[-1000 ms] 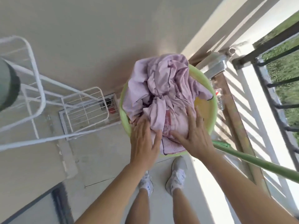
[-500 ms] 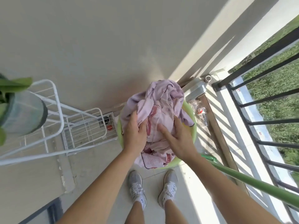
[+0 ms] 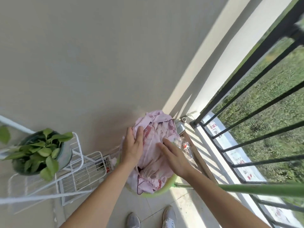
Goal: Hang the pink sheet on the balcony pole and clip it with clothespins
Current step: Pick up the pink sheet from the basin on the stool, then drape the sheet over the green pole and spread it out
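The pink sheet (image 3: 154, 155) lies crumpled in a light green basin (image 3: 162, 190) on the balcony floor. My left hand (image 3: 133, 148) rests on the sheet's upper left side, fingers spread and pressing the fabric. My right hand (image 3: 174, 157) lies flat on the right side of the pile, fingers stretched out. Neither hand has a closed grip on the cloth. A green pole (image 3: 256, 190) runs from the basin's right edge out to the right, in front of the railing. No clothespins are visible.
A black metal railing (image 3: 246, 102) closes the balcony on the right, grass beyond. A white wire rack (image 3: 77, 163) with a potted green plant (image 3: 37, 153) stands at the left. A wooden plank (image 3: 200, 160), a metal can (image 3: 181, 127) and plastic bottles (image 3: 185, 146) lie beside the basin.
The view has tilted up and back, so the basin looks smaller and lower. Both hands have slid higher across the sheet and opened flatter; the plant has come into view.
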Demonstrator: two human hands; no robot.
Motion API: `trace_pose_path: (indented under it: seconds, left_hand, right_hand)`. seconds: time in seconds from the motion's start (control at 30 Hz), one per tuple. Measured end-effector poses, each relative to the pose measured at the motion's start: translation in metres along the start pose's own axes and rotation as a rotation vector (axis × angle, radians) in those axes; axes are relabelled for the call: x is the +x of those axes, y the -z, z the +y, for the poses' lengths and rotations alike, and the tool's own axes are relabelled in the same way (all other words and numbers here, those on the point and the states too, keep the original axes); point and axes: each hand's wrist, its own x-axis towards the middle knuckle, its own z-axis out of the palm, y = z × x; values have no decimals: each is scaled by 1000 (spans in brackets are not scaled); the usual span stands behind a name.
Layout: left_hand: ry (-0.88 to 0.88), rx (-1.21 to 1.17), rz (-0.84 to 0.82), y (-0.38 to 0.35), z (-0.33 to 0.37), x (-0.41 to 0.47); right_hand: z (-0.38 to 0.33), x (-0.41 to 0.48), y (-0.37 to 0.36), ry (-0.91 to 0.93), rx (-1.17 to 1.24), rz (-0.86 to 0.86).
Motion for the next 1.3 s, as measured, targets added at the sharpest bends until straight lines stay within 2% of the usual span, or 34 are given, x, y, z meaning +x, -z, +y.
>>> trace_pose_path:
  seconds: [0.13, 0.23, 0.3, 0.37, 0.47, 0.53, 0.57, 0.63, 0.67, 0.77, 0.9, 0.97, 1.03, 1.1, 1.2, 1.23, 1.3]
  left_hand:
    - [-150, -26, 84, 23, 54, 6]
    - [-249, -26, 104, 43, 98, 11]
    - [-305, -82, 121, 55, 126, 13]
    - [-344, -166, 139, 67, 153, 14]
    - [-352, -320, 161, 81, 195, 9]
    - [-370, -401, 167, 88, 220, 3]
    - [-385, -430, 169, 91, 230, -1]
    - [-419, -484, 129, 96, 245, -7]
    - [-430, -494, 86, 99, 249, -9]
    - [-508, -491, -16, 109, 250, -19]
    - [-449, -451, -44, 117, 227, -20]
    - [-389, -345, -94, 119, 210, -15]
    - [-307, -212, -178, 116, 192, -12]
    - [-258, -137, -167, 112, 183, -5]
    - [-197, -350, -1, 114, 211, -3]
    - [-194, -454, 3, 116, 227, -5]
    - [-311, -549, -121, 115, 255, -13]
  right_hand:
    - [-48, -13, 32, 142, -110, 132]
    - [-85, -9, 49, 225, -265, 414]
    - [-113, -2, 59, 271, -248, 555]
    - [-146, 0, 65, 227, -163, 614]
    - [-191, -8, 72, -87, 112, 726]
    - [-202, -12, 76, -325, 407, 688]
    - [-204, -15, 79, -333, 567, 568]
    - [-203, -12, 86, -182, 953, 282]
    - [-207, -13, 90, -116, 1067, 239]
    - [-240, -25, 103, 97, 1148, 315]
    - [-277, -36, 143, 356, 1132, 394]
    - [-290, -40, 157, 326, 1055, 412]
    - [-303, -44, 164, 288, 848, 484]
    - [-310, -52, 162, 278, 707, 526]
    - [-314, -66, 157, 346, 674, 481]
    - [-314, -69, 154, 371, 637, 474]
    - [-314, -74, 147, 404, 550, 459]
